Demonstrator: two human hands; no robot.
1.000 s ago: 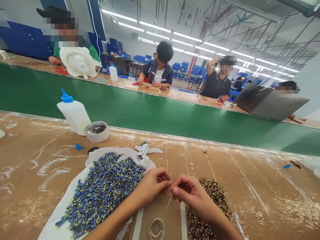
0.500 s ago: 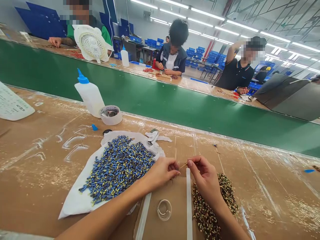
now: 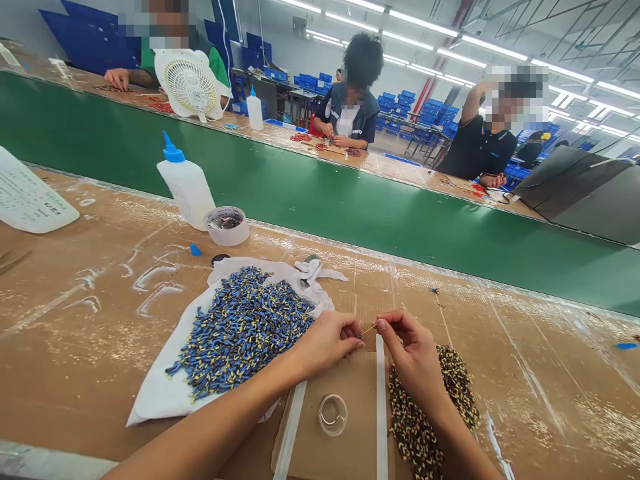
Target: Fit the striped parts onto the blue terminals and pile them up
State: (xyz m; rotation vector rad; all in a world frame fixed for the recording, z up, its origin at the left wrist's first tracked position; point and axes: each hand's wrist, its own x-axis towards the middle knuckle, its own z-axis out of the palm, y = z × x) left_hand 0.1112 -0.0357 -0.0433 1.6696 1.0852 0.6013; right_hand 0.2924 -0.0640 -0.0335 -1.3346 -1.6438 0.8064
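My left hand (image 3: 330, 341) is pinched, and whatever small piece it grips is hidden by the fingers. Facing it, my right hand (image 3: 414, 357) pinches a thin yellowish stick (image 3: 369, 329) that points toward the left fingertips. Both hands are above the far end of a cardboard sheet (image 3: 350, 407) edged with white tape. On that sheet sits a small clear cup (image 3: 333, 415). Left of the hands, a heap of small blue, yellow and dark pieces (image 3: 245, 333) lies on a white bag (image 3: 155, 393). Under my right forearm spreads a pile of dark and cream pieces (image 3: 455, 387).
Behind the bag stand a roll of tape (image 3: 227, 227) and a white squeeze bottle (image 3: 187, 190) with a blue tip. A translucent container (image 3: 35, 200) lies at left. Beyond a green belt (image 3: 320, 187), several people sit at another bench with a white fan (image 3: 189, 83).
The whole view has shifted slightly to the right and up. Both hands keep nearly the same pose, with the thin stick still between them.
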